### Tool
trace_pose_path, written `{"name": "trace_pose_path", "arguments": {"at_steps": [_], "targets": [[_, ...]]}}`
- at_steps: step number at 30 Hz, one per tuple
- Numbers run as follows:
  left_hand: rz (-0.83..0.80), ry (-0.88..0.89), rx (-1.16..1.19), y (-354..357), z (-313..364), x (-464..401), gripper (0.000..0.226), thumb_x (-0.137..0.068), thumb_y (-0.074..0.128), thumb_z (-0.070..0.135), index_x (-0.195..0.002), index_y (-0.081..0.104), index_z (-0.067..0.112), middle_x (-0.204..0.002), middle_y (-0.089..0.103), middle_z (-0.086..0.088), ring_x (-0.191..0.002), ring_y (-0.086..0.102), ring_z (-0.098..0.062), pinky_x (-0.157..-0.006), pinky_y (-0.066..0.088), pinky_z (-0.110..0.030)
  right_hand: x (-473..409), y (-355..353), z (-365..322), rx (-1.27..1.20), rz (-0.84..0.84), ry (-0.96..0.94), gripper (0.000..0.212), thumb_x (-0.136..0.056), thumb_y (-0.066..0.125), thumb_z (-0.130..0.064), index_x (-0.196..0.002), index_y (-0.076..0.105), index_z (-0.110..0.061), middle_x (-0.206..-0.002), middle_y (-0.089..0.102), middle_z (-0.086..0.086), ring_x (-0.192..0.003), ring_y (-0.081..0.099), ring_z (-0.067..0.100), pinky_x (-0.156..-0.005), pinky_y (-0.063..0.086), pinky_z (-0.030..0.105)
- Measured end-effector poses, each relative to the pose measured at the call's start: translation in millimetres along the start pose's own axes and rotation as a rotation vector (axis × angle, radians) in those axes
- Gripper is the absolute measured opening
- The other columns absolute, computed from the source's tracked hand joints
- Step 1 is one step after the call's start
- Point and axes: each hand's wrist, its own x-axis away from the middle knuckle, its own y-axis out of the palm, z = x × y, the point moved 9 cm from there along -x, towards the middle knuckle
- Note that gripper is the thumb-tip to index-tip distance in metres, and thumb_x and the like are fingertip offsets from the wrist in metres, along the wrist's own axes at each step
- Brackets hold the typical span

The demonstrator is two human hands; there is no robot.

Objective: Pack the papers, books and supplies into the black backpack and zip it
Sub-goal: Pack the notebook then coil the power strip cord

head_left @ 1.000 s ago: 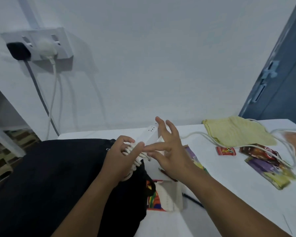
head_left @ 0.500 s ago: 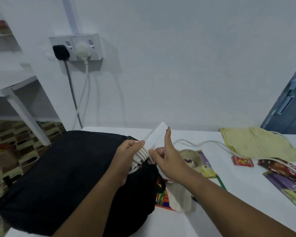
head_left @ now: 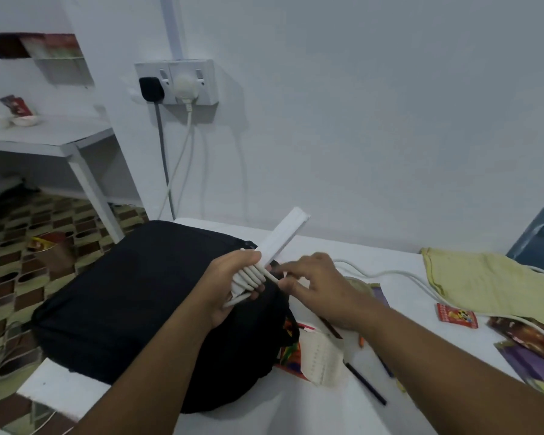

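Note:
The black backpack (head_left: 132,296) lies flat on the white table (head_left: 296,412), filling its left half. Above the bag's right end my left hand (head_left: 230,284) grips a white power strip (head_left: 285,237) with its white cable coiled round the lower part. My right hand (head_left: 314,287) pinches the cable's loose length right beside those coils. A colourful book and a white spiral notebook (head_left: 319,356) stick out from under the bag's right edge. Dark pencils (head_left: 365,384) lie beside them on the table.
A yellow cloth (head_left: 484,284) lies at the back right, with a white cable (head_left: 399,274) running past it. Snack wrappers (head_left: 528,346) and a small red packet (head_left: 456,320) sit at the right edge. A wall socket (head_left: 176,81) holds two plugs. A white shelf (head_left: 47,136) stands left.
The view has swung left and down. My right hand went from spread fingers to pinching the cable near the coils. My left hand keeps hold of the power strip.

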Motion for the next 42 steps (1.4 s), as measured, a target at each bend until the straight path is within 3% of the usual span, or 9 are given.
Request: {"name": "trace_pose_path", "arguments": {"at_steps": [4, 6, 8, 11, 16, 22, 28, 33, 42], "targets": [[-0.223, 0.098, -0.053, 12, 18, 14, 0.037, -0.071, 0.070, 0.031, -0.099, 0.073, 0.007, -0.098, 0.066, -0.020, -0.076, 0.059, -0.028, -0.065, 0.047, -0.035, -15, -14, 10, 0.168, -0.147, 0.021, 0.049, -0.082, 0.053, -0.070, -0.074, 0.068, -0.024, -0.067, 0.058, -0.011, -0.068, 0.053, 0.004, -0.078, 0.045, 0.033], [-0.310, 0.118, -0.242, 21, 22, 19, 0.047, -0.066, 0.071, 0.029, -0.103, 0.068, 0.001, -0.094, 0.066, -0.020, -0.077, 0.060, -0.029, -0.066, 0.049, -0.035, -21, -26, 22, 0.036, -0.240, 0.162, 0.022, -0.080, 0.075, -0.043, -0.070, 0.065, -0.027, -0.066, 0.058, -0.014, -0.062, 0.054, 0.002, -0.068, 0.047, 0.029], [-0.321, 0.125, -0.433, 28, 27, 18, 0.051, -0.060, 0.075, 0.027, -0.104, 0.070, 0.003, -0.101, 0.069, -0.021, -0.086, 0.065, -0.027, -0.071, 0.051, -0.036, -29, -43, 23, -0.040, -0.252, 0.240, 0.036, -0.077, 0.079, -0.011, -0.056, 0.051, -0.020, -0.054, 0.043, -0.007, -0.050, 0.039, 0.011, -0.053, 0.036, 0.029], [-0.339, 0.142, -0.632, 43, 37, 18, 0.046, -0.056, 0.081, 0.027, -0.100, 0.072, 0.014, -0.109, 0.067, -0.014, -0.091, 0.066, -0.019, -0.074, 0.054, -0.032, -37, -64, 3, -0.109, -0.237, 0.237, 0.055, -0.063, 0.093, -0.034, -0.059, 0.044, -0.009, -0.055, 0.033, 0.006, -0.049, 0.042, 0.019, -0.051, 0.032, 0.028], [-0.259, 0.066, -0.828, 54, 39, 6, 0.051, -0.057, 0.084, 0.032, -0.102, 0.060, 0.025, -0.101, 0.067, -0.008, -0.084, 0.066, -0.015, -0.071, 0.054, -0.034, -36, -77, -17, -0.166, -0.188, 0.246, 0.045, -0.069, 0.091, -0.025, -0.061, 0.050, -0.007, -0.055, 0.036, 0.004, -0.046, 0.034, 0.017, -0.044, 0.028, 0.022], [-0.264, 0.126, -0.768, 63, 32, -7, 0.043, -0.064, 0.084, 0.031, -0.103, 0.067, 0.024, -0.094, 0.073, -0.008, -0.091, 0.071, -0.029, -0.084, 0.057, -0.049, -21, -85, -38, -0.055, -0.133, 0.180, 0.037, -0.087, 0.059, -0.042, -0.075, 0.071, -0.009, -0.088, 0.068, 0.024, -0.067, 0.055, 0.034, -0.064, 0.050, 0.042], [-0.125, 0.050, -0.379, 43, 14, -24, 0.042, -0.074, 0.076, 0.034, -0.105, 0.070, 0.005, -0.084, 0.068, -0.014, -0.072, 0.063, -0.024, -0.061, 0.050, -0.034, 9, -82, -42, 0.235, -0.064, 0.075, 0.022, -0.097, 0.048, -0.018, -0.102, 0.070, -0.016, -0.090, 0.070, 0.004, -0.079, 0.064, 0.022, -0.075, 0.054, 0.041], [-0.110, -0.050, -0.188, 50, -7, -30, 0.036, -0.089, 0.068, 0.039, -0.096, 0.065, 0.004, -0.084, 0.061, -0.017, -0.067, 0.059, -0.024, -0.055, 0.048, -0.031, 25, -80, -18, 0.030, 0.136, 0.120, 0.017, -0.096, 0.062, -0.021, -0.111, 0.065, -0.027, -0.095, 0.064, -0.016, -0.073, 0.058, 0.007, -0.076, 0.051, 0.031], [-0.104, -0.138, -0.061, 57, -22, -31, 0.033, -0.078, 0.073, 0.042, -0.080, 0.070, 0.009, -0.078, 0.063, -0.015, -0.064, 0.056, -0.025, -0.054, 0.046, -0.030, 45, -57, 6, -0.322, 0.169, 0.172, 0.029, -0.089, 0.070, -0.007, -0.108, 0.077, -0.027, -0.098, 0.075, -0.010, -0.091, 0.070, 0.006, -0.089, 0.054, 0.024]]}}
